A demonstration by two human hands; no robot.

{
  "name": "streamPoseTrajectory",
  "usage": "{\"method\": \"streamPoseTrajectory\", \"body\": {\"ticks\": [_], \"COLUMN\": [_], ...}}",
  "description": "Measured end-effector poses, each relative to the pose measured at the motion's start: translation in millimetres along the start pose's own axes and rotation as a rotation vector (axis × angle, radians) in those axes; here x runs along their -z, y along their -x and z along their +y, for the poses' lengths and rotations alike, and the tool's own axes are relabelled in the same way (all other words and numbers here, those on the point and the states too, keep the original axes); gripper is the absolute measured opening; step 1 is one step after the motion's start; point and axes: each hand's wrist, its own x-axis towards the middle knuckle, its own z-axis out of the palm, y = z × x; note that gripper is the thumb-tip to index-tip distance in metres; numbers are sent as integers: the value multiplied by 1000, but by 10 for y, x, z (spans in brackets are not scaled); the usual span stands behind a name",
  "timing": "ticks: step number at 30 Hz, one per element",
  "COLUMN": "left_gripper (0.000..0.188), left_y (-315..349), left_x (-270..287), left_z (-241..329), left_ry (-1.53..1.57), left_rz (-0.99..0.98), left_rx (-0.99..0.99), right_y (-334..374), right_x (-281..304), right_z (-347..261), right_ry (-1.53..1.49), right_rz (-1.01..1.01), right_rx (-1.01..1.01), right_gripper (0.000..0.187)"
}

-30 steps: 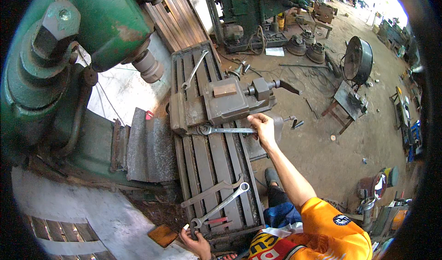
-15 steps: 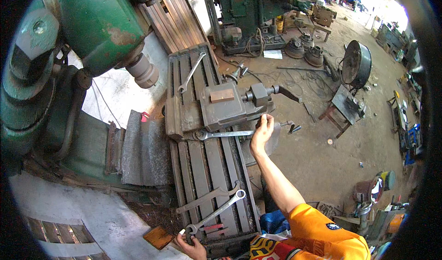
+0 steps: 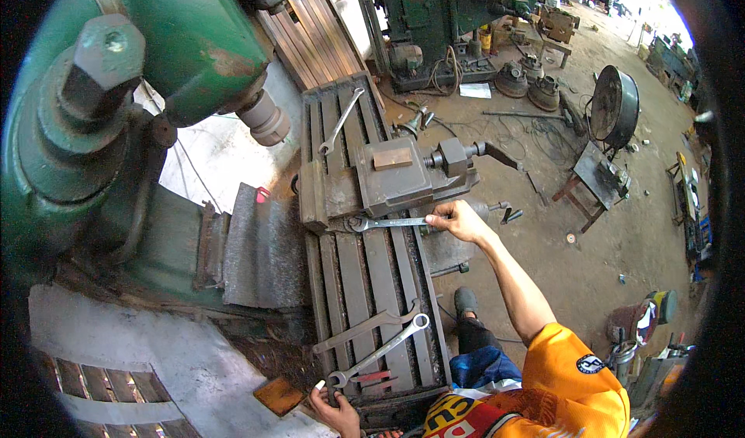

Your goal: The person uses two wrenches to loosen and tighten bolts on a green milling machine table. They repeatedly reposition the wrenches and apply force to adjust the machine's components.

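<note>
My right hand (image 3: 459, 222) has its thumb and fingers closed around the free end of a combination wrench (image 3: 393, 223). The wrench lies level along the near side of a grey machine vise (image 3: 394, 178), its far end on a nut at the vise base. My left hand (image 3: 338, 418) is low at the near end of the slotted machine table (image 3: 353, 273), thumb and a white-tipped finger apart. Close to it are the open jaw of a second combination wrench (image 3: 382, 350), a hook spanner (image 3: 365, 331) and a red-handled tool (image 3: 371, 377).
Another wrench (image 3: 341, 121) lies on the table's far part, and a small block (image 3: 393, 158) on the vise. A green machine head (image 3: 194, 58) overhangs at left. The vise's crank handle (image 3: 497, 155) sticks out rightward. A small metal stand (image 3: 594, 176) is on the floor at right.
My right hand has gone from an upright, bent-wrist pose at the wrench's end to a grip around it. The whole view has shifted, and my leg and shoe now show.
</note>
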Motion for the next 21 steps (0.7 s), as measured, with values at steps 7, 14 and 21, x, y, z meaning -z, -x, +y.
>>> {"method": "streamPoseTrajectory", "body": {"ticks": [7,14,21], "left_gripper": [45,37,36], "left_y": [16,-19,-14], "left_x": [128,123,111], "left_z": [251,221,210], "left_ry": [131,203,153], "left_rz": [12,37,39], "left_rx": [80,31,53], "right_y": [150,187,266], "right_x": [-108,-65,-101], "right_z": [95,-12,-49], "right_ry": [-266,-352,-393], "right_rz": [-129,-150,-110], "right_rx": [-70,-124,-204], "right_gripper": [37,36,34]}}
